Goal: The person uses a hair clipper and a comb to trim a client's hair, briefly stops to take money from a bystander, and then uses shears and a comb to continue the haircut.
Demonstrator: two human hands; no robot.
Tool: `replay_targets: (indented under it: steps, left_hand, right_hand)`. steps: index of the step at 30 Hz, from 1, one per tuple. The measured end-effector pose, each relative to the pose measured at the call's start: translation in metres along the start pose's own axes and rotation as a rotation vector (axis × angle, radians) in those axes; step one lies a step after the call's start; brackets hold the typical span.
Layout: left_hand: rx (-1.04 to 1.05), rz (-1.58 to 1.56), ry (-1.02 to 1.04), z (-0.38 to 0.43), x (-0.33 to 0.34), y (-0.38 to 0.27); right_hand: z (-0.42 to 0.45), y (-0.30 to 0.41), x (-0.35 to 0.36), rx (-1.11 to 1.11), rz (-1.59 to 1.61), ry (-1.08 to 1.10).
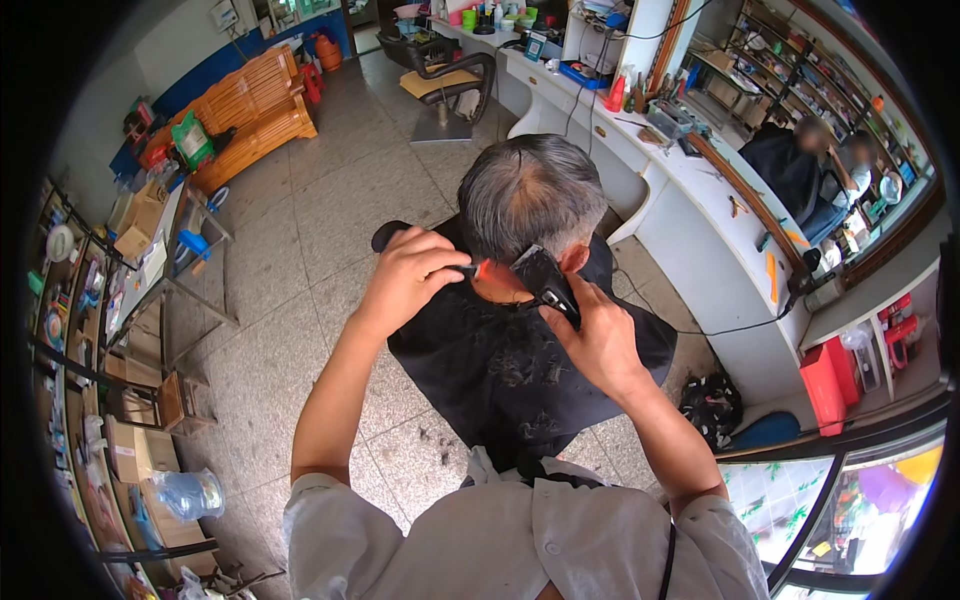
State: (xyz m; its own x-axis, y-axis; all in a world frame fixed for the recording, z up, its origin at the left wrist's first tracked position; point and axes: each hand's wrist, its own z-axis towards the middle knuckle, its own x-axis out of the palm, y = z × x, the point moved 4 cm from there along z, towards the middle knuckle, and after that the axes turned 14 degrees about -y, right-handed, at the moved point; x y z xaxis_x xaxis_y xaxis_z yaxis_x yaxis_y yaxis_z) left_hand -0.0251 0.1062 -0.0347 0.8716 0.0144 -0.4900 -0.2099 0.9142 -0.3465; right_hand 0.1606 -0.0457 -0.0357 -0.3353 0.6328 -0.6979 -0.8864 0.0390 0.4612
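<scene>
A seated person with short grey hair (pixel 525 187) is in front of me, seen from behind and above, draped in a black barber's cape (pixel 480 375) with hair clippings on it. My left hand (pixel 412 277) pinches the dark end of a comb, whose blurred reddish part (pixel 499 279) lies across the nape. In my right hand (pixel 600 337) is a black electric hair clipper (pixel 551 283), its head at the hair of the nape, just left of the person's right ear. Clipper and comb are close together; whether they touch, I cannot tell.
A white counter (pixel 697 202) with tools and a mirror (pixel 810 135) runs along the right. A black barber's chair (pixel 442 79) and a wooden bench (pixel 240 112) stand farther off. At the left are a metal-legged table (pixel 161 247) and crowded shelves. A cord (pixel 720 332) trails at the right.
</scene>
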Motion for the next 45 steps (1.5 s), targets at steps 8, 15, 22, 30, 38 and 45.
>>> replay_targets:
  steps: [8, 15, 22, 30, 38, 45]
  left_hand:
    - [-0.397, -0.377, -0.019, -0.006, -0.007, 0.032]
    - [-0.558, -0.492, -0.199, 0.0, 0.014, 0.019]
    - [0.117, -0.001, 0.024, -0.009, 0.023, -0.039]
    - [-0.024, 0.359, -0.094, 0.038, 0.049, -0.08]
    - [-0.174, 0.424, -0.073, 0.063, 0.061, -0.083]
    - [-0.657, -0.327, -0.213, -0.024, 0.034, -0.066]
  right_hand:
    - [-0.012, -0.012, -0.012, -0.009, 0.281, 0.062]
    - [-0.042, -0.051, -0.003, 0.453, 0.688, 0.021]
    - [-0.083, -0.106, -0.047, 0.958, 1.146, -0.046]
    - [-0.093, -0.139, -0.056, 0.988, 1.174, -0.047]
    - [-0.079, -0.161, -0.065, 0.908, 1.19, 0.162]
    - [-0.081, -0.133, -0.04, 0.942, 1.374, 0.692]
